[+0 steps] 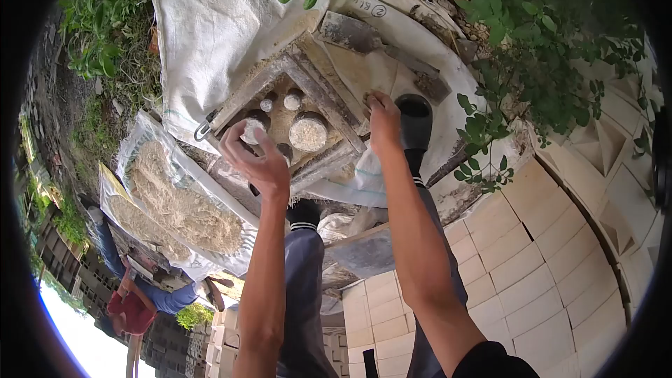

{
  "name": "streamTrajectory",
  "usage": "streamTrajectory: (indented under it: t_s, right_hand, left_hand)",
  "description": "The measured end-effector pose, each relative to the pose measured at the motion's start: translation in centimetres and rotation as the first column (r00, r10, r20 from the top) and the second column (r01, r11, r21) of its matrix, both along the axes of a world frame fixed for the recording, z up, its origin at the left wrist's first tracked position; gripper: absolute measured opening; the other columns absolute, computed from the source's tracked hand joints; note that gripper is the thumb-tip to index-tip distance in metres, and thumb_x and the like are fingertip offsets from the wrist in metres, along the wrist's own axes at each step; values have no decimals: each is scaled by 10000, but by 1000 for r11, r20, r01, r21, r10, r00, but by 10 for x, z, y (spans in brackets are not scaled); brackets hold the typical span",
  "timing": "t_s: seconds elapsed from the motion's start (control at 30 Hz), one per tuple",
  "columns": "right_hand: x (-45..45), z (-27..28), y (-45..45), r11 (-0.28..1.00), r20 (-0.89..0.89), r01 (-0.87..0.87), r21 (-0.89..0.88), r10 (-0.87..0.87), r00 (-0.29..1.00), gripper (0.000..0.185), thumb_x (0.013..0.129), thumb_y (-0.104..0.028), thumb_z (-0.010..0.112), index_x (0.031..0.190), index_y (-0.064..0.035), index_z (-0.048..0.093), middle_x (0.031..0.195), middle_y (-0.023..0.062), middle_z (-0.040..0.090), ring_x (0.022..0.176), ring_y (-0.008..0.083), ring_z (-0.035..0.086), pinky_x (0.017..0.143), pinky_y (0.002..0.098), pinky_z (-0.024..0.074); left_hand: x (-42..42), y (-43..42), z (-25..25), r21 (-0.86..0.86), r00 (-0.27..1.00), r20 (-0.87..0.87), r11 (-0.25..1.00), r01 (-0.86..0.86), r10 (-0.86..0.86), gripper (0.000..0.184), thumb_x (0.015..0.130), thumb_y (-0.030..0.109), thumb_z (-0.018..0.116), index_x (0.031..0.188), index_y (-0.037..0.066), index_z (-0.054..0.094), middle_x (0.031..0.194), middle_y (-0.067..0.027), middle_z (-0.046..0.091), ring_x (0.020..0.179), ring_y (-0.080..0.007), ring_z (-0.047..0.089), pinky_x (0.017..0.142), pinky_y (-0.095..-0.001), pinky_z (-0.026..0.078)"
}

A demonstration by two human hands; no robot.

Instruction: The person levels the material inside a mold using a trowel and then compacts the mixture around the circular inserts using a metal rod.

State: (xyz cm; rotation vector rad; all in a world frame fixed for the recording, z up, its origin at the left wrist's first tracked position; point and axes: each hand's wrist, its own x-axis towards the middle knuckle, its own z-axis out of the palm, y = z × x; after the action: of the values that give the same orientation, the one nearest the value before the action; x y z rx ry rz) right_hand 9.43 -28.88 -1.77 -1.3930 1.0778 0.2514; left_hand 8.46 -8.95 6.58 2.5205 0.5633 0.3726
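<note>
A square wooden frame (pixel 319 82) crusted with pale material lies on a white sack sheet. Inside it stand several round pieces, among them a large cylinder with a rough pale top (pixel 308 133) and a smaller round piece (pixel 292 101). My left hand (pixel 256 159) hovers over the frame's near left corner, fingers spread and curved, partly covering another cylinder (pixel 256 128). Beyond the frame's right side, my right hand (pixel 383 124) is closed, fingertips pressed together; what they pinch is too small to make out. A metal loop (pixel 204 128) sits at the frame's left corner.
A flat trowel-like tool (pixel 351 32) lies behind the frame. Open sacks of pale crumbly material (pixel 183 199) are at the left. Stacked pale blocks (pixel 514 266) fill the lower right, leafy plants (pixel 518 49) the upper right. Another person (pixel 133 301) is at lower left.
</note>
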Motion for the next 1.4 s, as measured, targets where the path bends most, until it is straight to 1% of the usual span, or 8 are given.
streamTrajectory:
  t_s: [0.1,0.2,0.3,0.43,0.57,0.63,0.9,1.4]
  right_hand:
    - [-6,22,1,984,217,173,-45,-160,963,168,912,-35,486,1007,29,609,888,83,632,767,135,590,698,259,466]
    - [-48,23,-8,893,169,407,-192,-379,910,133,930,-53,447,902,13,559,871,77,621,763,152,601,718,265,492]
    - [-90,1,4,844,-280,527,100,-484,829,184,938,-31,424,1049,-7,569,943,66,607,777,130,572,695,248,449]
    - [-94,-14,19,780,-258,517,352,-450,855,270,940,-43,414,1168,-19,558,1018,43,609,857,114,550,728,262,428]
    - [-91,-28,25,804,-128,463,373,-450,884,316,958,-96,386,1195,43,542,1075,94,609,982,183,571,823,325,433]
    - [-96,-33,24,998,-145,-54,24,57,988,278,908,-78,420,1102,60,563,1046,127,607,970,220,560,826,357,428]
    - [-97,-46,36,966,-16,217,137,-217,976,266,853,-61,444,1068,72,526,1057,196,584,975,254,559,870,345,421]
    - [-94,-52,-2,854,-279,-508,-113,464,841,385,714,70,581,1094,4,596,957,203,661,905,339,645,761,416,508]
  left_hand:
    - [54,-57,0,-155,746,36,734,661,-665,223,782,-44,567,990,34,582,922,-114,578,890,-320,538,817,-409,423]
    - [81,-88,-35,-201,481,-264,536,820,-836,205,819,49,545,1014,40,605,990,-137,612,976,-322,580,863,-390,448]
    - [83,-110,-60,-242,137,-632,362,900,-763,262,821,111,535,1058,56,632,1071,-148,635,1030,-309,609,862,-389,485]
    - [82,-130,-67,-376,-299,-885,169,911,-357,274,799,137,538,1020,79,689,1118,-146,654,1038,-287,634,821,-408,523]
    - [60,-130,-85,-295,-224,-881,114,949,-416,233,807,154,539,938,82,718,1046,-141,680,998,-285,651,811,-408,526]
    - [52,-123,-111,-264,-158,-866,166,950,-473,233,812,171,550,946,74,714,1026,-146,683,989,-277,654,823,-396,523]
    - [57,-125,-101,-285,-190,-866,144,948,-462,229,817,126,579,989,90,725,1052,-108,692,979,-255,670,753,-367,563]
    - [53,-141,-76,-344,-260,-890,177,922,-376,220,754,114,606,936,86,727,997,-121,700,945,-276,674,783,-373,545]
